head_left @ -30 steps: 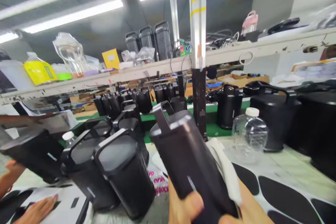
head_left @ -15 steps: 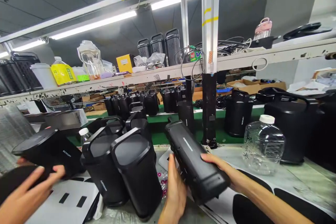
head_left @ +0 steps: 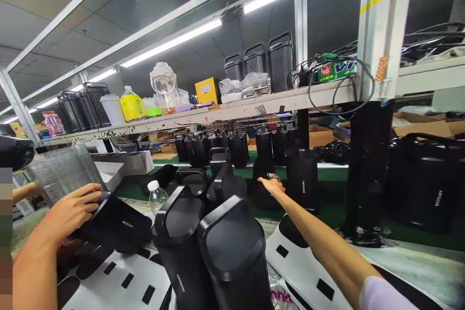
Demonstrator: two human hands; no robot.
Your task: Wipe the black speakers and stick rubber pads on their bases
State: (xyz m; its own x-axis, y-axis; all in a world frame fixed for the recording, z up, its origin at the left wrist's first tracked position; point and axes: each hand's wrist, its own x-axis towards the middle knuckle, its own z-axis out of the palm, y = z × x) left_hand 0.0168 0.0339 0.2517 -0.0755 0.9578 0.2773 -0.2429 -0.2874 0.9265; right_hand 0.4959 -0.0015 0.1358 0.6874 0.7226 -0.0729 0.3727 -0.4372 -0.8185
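Right fingers (head_left: 264,182) at one black speaker (head_left: 264,198), two foremost speakers (head_left: 234,252)

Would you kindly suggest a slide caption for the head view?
Right hand outstretched among black units by the green bench, a co-worker's hand on another unit.

- By the right hand (head_left: 273,186), a dark speaker (head_left: 265,197) is partly covered; the grip cannot be made out.
- The front speaker (head_left: 232,247) is cut off by the bottom edge.
- By that speaker, pink lettering (head_left: 281,296) is partly hidden.
- A co-worker's forearm (head_left: 38,269) is cropped too.
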